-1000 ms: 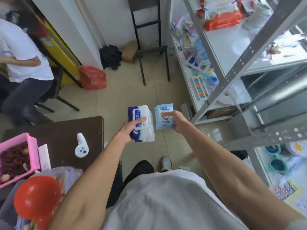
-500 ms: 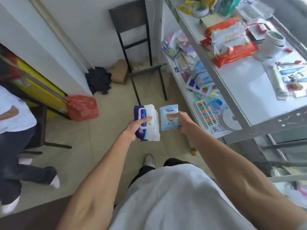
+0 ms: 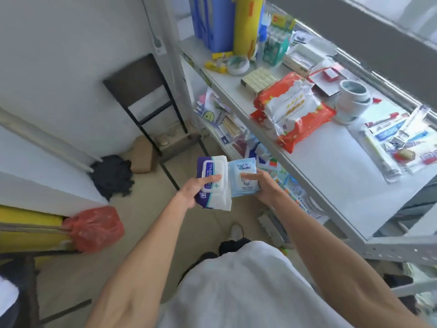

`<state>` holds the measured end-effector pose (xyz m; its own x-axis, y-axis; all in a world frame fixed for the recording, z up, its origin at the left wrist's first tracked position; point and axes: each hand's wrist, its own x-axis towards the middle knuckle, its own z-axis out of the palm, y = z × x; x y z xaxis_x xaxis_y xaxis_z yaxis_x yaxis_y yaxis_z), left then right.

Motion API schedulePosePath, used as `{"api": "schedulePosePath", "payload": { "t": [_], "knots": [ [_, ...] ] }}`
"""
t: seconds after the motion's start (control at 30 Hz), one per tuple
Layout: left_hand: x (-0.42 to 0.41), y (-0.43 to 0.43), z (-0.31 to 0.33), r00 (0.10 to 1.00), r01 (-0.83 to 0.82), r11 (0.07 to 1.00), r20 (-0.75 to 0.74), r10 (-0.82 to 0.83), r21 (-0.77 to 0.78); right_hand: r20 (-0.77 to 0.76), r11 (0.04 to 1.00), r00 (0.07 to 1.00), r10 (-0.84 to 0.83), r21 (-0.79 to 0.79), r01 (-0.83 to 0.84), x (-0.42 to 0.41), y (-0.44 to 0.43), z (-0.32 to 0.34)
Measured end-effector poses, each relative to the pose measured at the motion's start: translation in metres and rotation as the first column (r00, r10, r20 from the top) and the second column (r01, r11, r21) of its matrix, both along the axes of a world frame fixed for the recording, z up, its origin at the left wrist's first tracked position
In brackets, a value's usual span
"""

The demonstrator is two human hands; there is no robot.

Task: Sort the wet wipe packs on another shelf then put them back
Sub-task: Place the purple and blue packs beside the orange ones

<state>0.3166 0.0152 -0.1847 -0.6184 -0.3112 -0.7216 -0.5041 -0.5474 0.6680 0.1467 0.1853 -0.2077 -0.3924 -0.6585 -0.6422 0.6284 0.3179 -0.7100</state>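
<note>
Grips purple-white pack (image 3: 212, 185) in left hand (image 3: 189, 192), pinches light-blue pack (image 3: 243, 178) in right hand (image 3: 262, 188); both mid-air near shelf (image 3: 331, 166). Risk: could drop either, given slick film under thumbs; could knock stacked red packs (image 3: 293, 114) on setdown.

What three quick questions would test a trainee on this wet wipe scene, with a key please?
1. True or false: the left hand holds the purple-and-white wipe pack.
2. What does the right hand hold? A. light blue wipe pack B. scissors C. nothing
3. Fill in: the red-and-white wipe packs lie on the white ____.
Key: 1 true; 2 A; 3 shelf.
</note>
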Motion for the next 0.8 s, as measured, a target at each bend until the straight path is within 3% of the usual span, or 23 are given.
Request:
{"api": "schedulePosePath", "payload": {
  "t": [0.2, 0.43, 0.63, 0.8],
  "knots": [
    [-0.114, -0.013, 0.014, 0.938, 0.342, 0.938, -0.046, -0.344, -0.053, 0.101, 0.953, 0.958, -0.269, -0.115, 0.28, -0.054, 0.036, 0.019],
    [-0.226, 0.055, 0.029, 0.666, 0.735, 0.677, -0.153, -0.73, -0.036, 0.093, 0.717, 0.73, -0.677, -0.139, 0.683, -0.057, 0.12, 0.035],
    [-0.266, 0.11, 0.034, 0.522, 0.842, 0.537, -0.172, -0.835, -0.051, 0.058, 0.552, 0.568, -0.821, -0.177, 0.815, -0.052, 0.164, 0.047],
    [-0.292, 0.143, 0.032, 0.531, 0.843, 0.535, -0.072, -0.844, -0.048, 0.001, 0.496, 0.499, -0.866, -0.106, 0.862, -0.066, 0.179, 0.043]
  ]
}}
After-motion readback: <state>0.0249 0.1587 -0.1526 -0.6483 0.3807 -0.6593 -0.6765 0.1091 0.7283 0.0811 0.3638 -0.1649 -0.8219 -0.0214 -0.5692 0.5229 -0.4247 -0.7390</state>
